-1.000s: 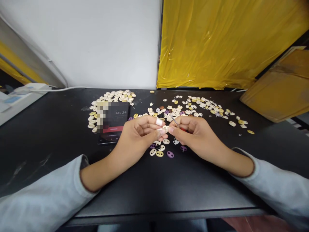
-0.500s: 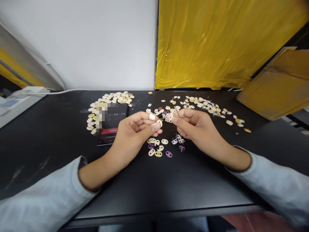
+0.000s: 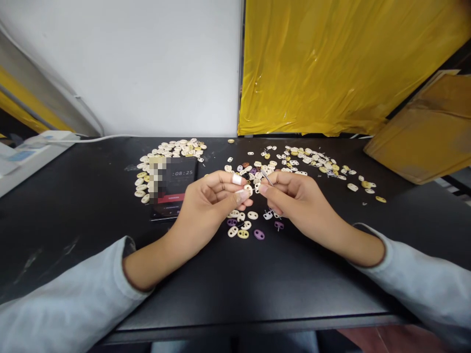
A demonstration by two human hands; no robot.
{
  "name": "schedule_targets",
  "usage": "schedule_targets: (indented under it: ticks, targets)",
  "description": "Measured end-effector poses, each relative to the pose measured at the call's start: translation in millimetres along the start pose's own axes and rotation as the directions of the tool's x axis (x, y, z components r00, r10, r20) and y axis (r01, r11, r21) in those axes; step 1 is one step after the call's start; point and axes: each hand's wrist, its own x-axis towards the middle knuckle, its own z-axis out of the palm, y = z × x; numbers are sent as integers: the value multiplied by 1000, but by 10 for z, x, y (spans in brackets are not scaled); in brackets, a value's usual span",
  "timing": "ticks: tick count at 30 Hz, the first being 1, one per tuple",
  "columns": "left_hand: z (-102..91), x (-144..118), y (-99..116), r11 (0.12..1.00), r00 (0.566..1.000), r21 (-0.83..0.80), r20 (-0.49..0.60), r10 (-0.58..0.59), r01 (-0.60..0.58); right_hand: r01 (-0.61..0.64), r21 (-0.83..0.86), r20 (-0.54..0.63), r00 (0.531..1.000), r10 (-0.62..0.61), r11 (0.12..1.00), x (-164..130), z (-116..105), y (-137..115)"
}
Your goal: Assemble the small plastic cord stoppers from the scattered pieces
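Between its thumb and index finger, my left hand (image 3: 208, 208) pinches a cream oval piece (image 3: 248, 190) with two holes, like a small button. White tape wraps one fingertip of that hand. Opposite it, my right hand (image 3: 296, 196) is closed on a small white two-hole piece (image 3: 257, 188), with a thin metal tool (image 3: 267, 177) also in its fingers. The two small pieces are close together; whether they touch, I cannot tell. Below the hands lie loose oval pieces, including a purple oval piece (image 3: 259, 235) and a yellow oval piece (image 3: 243, 234).
A phone (image 3: 172, 196) showing a timer lies left, beside a pile of cream ovals (image 3: 176, 148). More white pieces (image 3: 312, 159) spread back right, near a cardboard box (image 3: 423, 132). A power strip (image 3: 44, 147) is at the far left of the black table (image 3: 235, 284).
My right hand has brought its small white piece in beside the cream oval piece held in my left. The view has shifted slightly.
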Motion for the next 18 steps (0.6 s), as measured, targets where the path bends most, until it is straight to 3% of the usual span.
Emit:
schedule_targets:
  ticks: [18]
  targets:
    - [15, -15, 16, 998, 998, -12, 4, -67, 67, -58, 29, 100, 993, 55, 998, -32, -8, 17]
